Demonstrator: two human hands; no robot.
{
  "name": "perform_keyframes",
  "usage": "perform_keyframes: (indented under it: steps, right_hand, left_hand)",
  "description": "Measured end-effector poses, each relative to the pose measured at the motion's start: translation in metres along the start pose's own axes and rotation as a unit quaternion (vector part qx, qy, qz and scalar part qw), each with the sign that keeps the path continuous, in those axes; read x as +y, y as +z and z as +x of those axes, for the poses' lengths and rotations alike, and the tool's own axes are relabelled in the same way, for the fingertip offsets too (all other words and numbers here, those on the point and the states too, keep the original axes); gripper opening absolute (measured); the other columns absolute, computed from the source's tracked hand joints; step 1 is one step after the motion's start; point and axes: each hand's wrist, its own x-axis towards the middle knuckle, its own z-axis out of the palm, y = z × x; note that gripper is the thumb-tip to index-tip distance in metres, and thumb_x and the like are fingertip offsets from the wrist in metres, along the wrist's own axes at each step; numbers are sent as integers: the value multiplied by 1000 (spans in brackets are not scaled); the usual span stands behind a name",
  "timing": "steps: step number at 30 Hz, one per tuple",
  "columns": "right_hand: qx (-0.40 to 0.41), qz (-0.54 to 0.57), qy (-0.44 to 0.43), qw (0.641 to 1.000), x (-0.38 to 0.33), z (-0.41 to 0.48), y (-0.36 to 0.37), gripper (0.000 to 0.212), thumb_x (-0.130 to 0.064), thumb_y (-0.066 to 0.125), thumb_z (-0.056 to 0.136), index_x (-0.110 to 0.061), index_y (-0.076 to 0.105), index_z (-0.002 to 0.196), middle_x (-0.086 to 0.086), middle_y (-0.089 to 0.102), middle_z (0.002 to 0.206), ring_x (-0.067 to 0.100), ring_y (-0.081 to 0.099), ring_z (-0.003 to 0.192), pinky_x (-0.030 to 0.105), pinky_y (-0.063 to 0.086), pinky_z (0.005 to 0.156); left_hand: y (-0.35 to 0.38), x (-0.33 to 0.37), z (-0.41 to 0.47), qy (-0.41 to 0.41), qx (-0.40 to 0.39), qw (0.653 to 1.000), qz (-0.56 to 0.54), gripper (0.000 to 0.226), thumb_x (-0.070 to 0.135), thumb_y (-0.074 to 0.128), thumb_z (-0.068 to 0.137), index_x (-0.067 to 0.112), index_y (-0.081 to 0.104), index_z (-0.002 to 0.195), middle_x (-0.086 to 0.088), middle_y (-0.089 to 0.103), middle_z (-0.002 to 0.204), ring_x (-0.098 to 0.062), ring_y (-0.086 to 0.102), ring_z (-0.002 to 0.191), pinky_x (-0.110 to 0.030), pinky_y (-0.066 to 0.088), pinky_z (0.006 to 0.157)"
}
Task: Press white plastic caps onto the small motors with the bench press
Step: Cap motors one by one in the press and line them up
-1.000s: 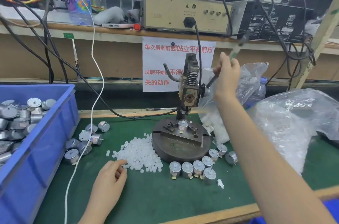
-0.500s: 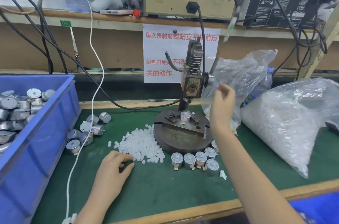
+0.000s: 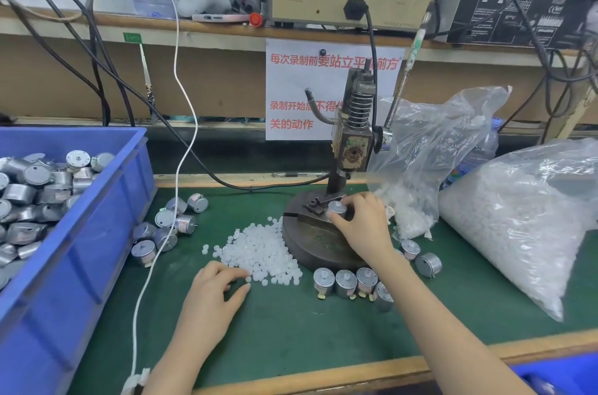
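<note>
- Motor (image 3: pixel 336 208) upright on fixture block atop round base (image 3: pixel 310 252) of bench press (image 3: pixel 354 142), right below the ram.
- R hand (image 3: pixel 364 228) in from front-right, fingers curled round that motor, thumb on near side. Shaft end covered by fingers, so cap on or not: can't tell.
- L hand (image 3: pixel 212 296) palm down on green mat (image 3: pixel 291 339), fingertips bent at near edge of white caps pile (image 3: pixel 262 249), touching it. Pinching a cap or not: can't tell.
- Caps pile heaped on mat just left of base, right against its rim.
- Press lever (image 3: pixel 406 77) standing up, leaning a bit to the right.
- Row of 4 motors (image 3: pixel 345 283) upright on mat just in front of base, partly behind R forearm; 2 more (image 3: pixel 427 263) near base's right side.
- Loose motors (image 3: pixel 168 226) on their sides between pile and blue bin (image 3: pixel 106 232); bin at far left holding many more.
- Big clear bag (image 3: pixel 524 223) at right, packed w/ white caps; smaller open bag (image 3: pixel 433 142) behind, just right of press.
- White cable (image 3: pixel 186 122) hanging from shelf down across mat, left of pile.
</note>
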Motion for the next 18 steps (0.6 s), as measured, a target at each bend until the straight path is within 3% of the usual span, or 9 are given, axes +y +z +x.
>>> perform_keyframes:
  steps: [5,11,14,18]
  right_hand:
    - [-43,58,-68,995,-16,-36,-7,25,-37,70,77,-19,61,93,-7,56,97,15,44,102,25,32,88]
    - [-104,18,-183,977,-30,-85,1,31,-38,69,77,-17,62,98,-5,59,101,16,49,103,22,28,89]
    - [-60,-34,-219,973,-28,-99,4,34,-30,82,61,-13,65,85,-2,63,88,21,61,88,23,30,83]
    - [6,-41,-221,974,-24,-107,8,34,-31,83,54,-15,64,78,-4,61,81,15,51,83,24,31,79]
  left_hand:
    - [0,1,0,5,0,1000,-5,10,17,68,81,24,69,89,13,48,86,-12,48,83,-19,35,71]
    - [0,-1,0,6,1,1000,-2,9,17,68,82,23,69,88,14,48,86,-11,48,84,-18,34,71]
    - [0,0,-1,7,3,1000,0,8,18,67,82,24,69,88,15,48,87,-10,48,85,-17,35,71]
    - [0,-1,-1,10,5,1000,6,8,18,66,82,23,69,88,15,47,86,-10,48,84,-17,34,71]
